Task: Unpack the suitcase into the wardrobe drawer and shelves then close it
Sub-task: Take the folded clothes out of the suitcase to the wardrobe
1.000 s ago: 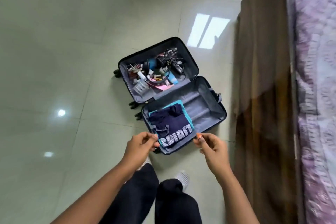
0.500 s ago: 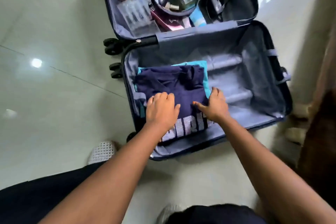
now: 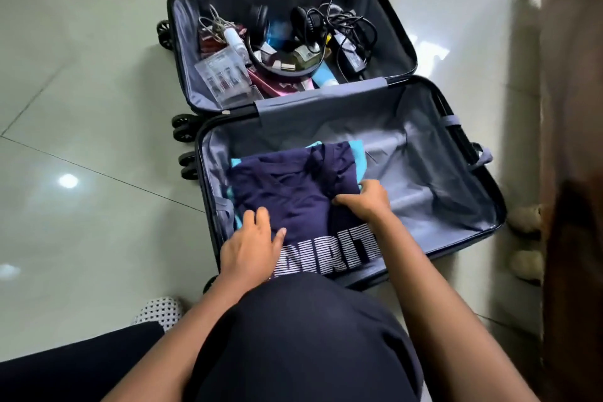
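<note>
Head view: the open suitcase (image 3: 456,192) lies on the tiled floor (image 3: 81,108). The left hand (image 3: 251,245) rests flat on the navy shirt (image 3: 293,192) in the near half; the right hand (image 3: 365,199) pinches its edge. Cables (image 3: 346,26) and toiletries (image 3: 235,42) crowd the far half; a knee (image 3: 306,336) hides the near rim.

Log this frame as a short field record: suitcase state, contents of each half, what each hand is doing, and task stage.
suitcase: suitcase lying open flat on the tiled floor
far half: cables, headphones, small bottles and boxes
near half: folded navy shirt on top of a teal garment; the half to its right is bare lining
left hand: left hand resting on the shirt's near left part, fingers fairly straight
right hand: right hand gripping the shirt's right edge
task stage: clothes not yet lifted out; wardrobe not in view
</note>
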